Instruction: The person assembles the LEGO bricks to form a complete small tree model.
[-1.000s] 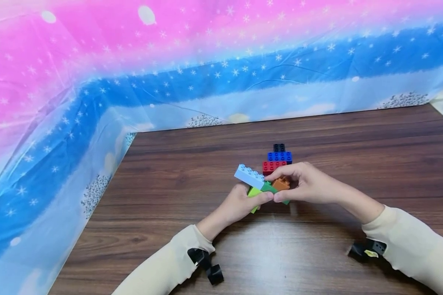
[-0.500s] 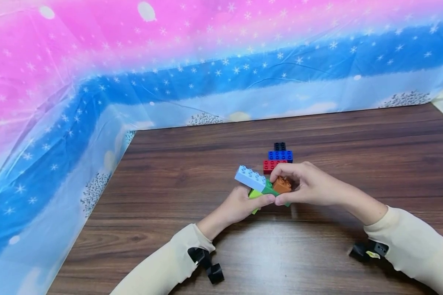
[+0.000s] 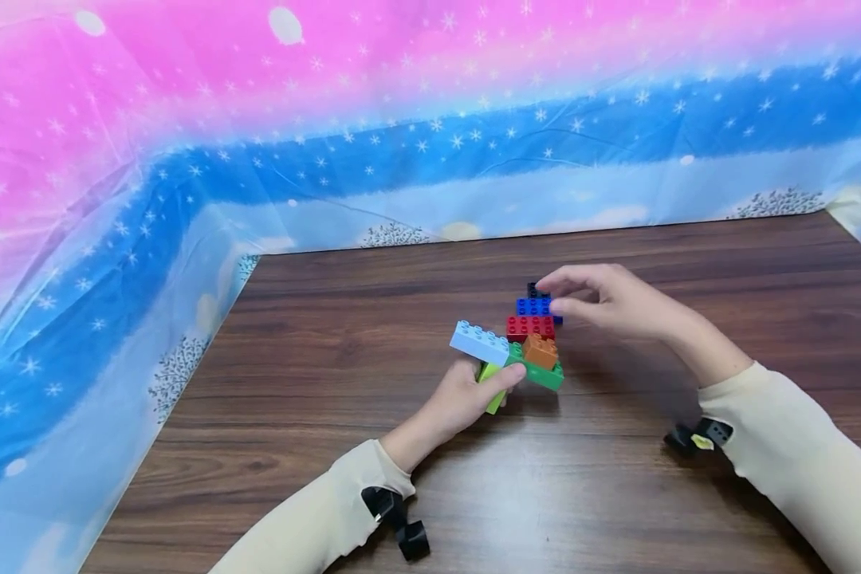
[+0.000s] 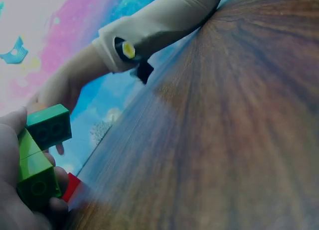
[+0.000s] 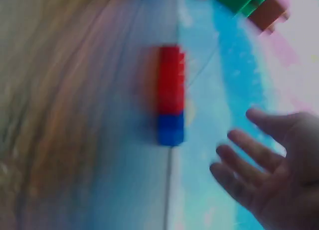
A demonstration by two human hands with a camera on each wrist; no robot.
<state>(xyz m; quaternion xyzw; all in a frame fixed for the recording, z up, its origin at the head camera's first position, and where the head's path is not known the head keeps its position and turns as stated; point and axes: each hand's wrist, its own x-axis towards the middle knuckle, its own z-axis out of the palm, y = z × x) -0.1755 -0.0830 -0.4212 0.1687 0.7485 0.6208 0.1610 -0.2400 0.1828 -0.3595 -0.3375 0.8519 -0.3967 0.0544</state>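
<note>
The left hand (image 3: 466, 395) grips joined bricks by a lime green part (image 3: 493, 388); a light blue brick (image 3: 479, 343) and a green brick (image 3: 543, 375) spread to either side, with an orange brick (image 3: 540, 351) on top of the green one. In the left wrist view the thumb and fingers wrap the lime part (image 4: 37, 175). The right hand (image 3: 627, 307) hovers by a blue brick (image 3: 533, 307) and a black brick (image 3: 532, 290), holding nothing; its fingers are spread in the right wrist view (image 5: 269, 165). A red brick (image 3: 531, 327) lies nearer the left hand.
The bricks are over a dark wooden table (image 3: 316, 343). A pink and blue patterned cloth (image 3: 373, 143) hangs behind and at the left of it. Black devices are strapped at both sleeves (image 3: 395, 518).
The right hand has let go of the joined bricks and moved up and away toward the blue and black bricks. The left hand keeps its grip, nearly in place.
</note>
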